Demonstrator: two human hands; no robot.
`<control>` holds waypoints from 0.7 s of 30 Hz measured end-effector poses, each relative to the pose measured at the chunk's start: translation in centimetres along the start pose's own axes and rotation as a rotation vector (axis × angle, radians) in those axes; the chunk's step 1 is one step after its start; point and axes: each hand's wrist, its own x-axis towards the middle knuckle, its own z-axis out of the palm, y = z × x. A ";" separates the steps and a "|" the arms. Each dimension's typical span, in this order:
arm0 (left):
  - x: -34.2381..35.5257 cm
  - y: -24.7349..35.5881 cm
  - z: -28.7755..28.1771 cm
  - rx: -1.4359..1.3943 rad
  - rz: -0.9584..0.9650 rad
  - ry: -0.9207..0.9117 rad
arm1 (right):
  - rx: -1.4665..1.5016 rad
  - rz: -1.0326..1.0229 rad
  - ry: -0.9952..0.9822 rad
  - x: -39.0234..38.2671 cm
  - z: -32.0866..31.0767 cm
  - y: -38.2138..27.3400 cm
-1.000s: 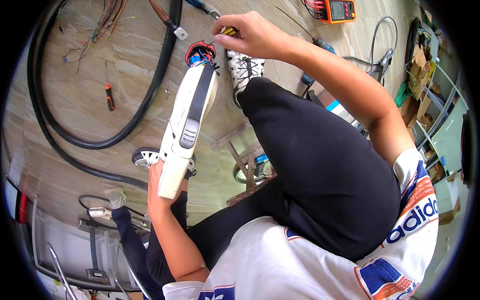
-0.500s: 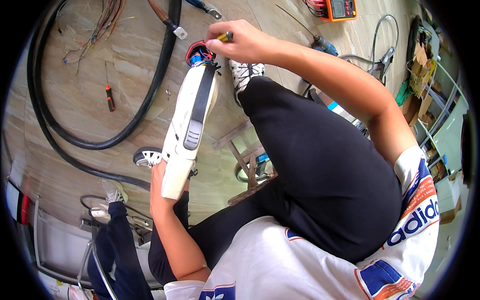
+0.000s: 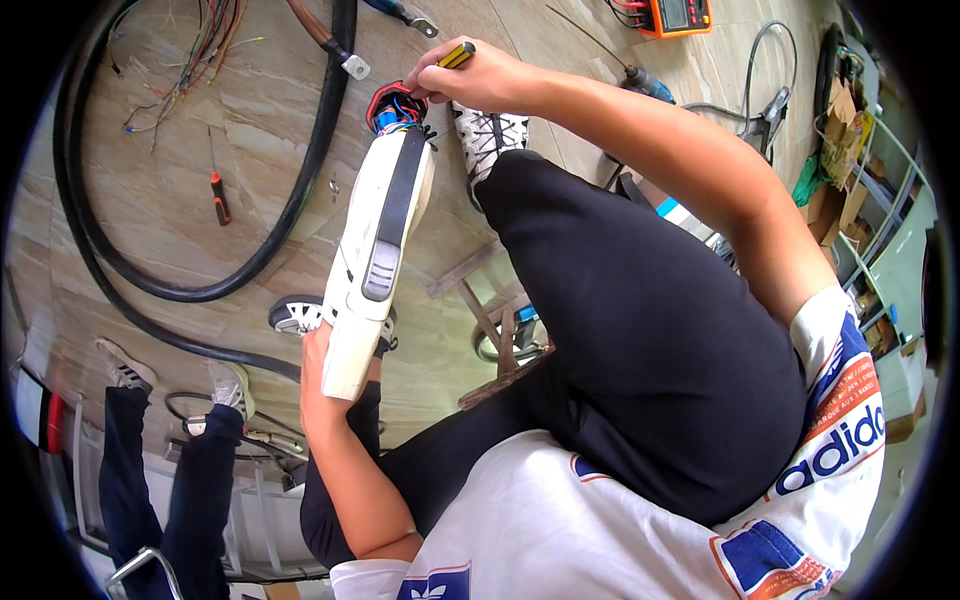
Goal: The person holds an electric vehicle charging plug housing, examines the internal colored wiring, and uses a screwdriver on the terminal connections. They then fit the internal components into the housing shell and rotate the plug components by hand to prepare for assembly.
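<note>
My left hand [image 3: 322, 360] grips the lower end of a long white plastic handset [image 3: 360, 260] with a dark strip and grey ribbed latch. At its top is an open red-rimmed end [image 3: 379, 98] with blue, red and other wires [image 3: 398, 117] bunched inside. My right hand [image 3: 460, 80] is closed on a small yellow-and-black tool handle [image 3: 457, 54], held at that red rim; the tool's tip is hard to make out. Beyond it lie cable lugs [image 3: 356, 67] on thick cables.
Thick black cable [image 3: 200, 292], loose wires [image 3: 200, 70], a screwdriver [image 3: 220, 198], an orange meter [image 3: 678, 12] and a drill [image 3: 648, 86] lie on the floor. A wooden stool [image 3: 470, 310] is below me. A co-worker's legs [image 3: 130, 460] are at lower left; cardboard [image 3: 838, 140] is piled right.
My right hand has shifted down and left onto the red-rimmed end, and the yellow handle now points up-right. The co-worker's legs have moved, both now showing at lower left.
</note>
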 end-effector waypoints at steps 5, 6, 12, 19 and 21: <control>-0.1 0.2 0.0 0.026 -0.025 -0.031 | 0.226 0.074 -0.142 -0.5 -0.5 0.0; -0.1 0.2 0.1 0.029 -0.028 -0.027 | 0.287 0.083 -0.155 -0.6 -0.6 0.0; -0.1 0.2 -0.1 0.051 -0.014 -0.047 | 0.499 0.132 -0.150 -0.8 -0.8 0.7; -0.1 0.0 -0.1 0.028 0.021 -0.026 | 0.265 -0.010 -0.204 -0.5 -1.4 0.5; -0.2 -0.1 -0.3 0.010 -0.018 -0.053 | 0.195 -0.075 -0.194 -0.7 -1.6 0.8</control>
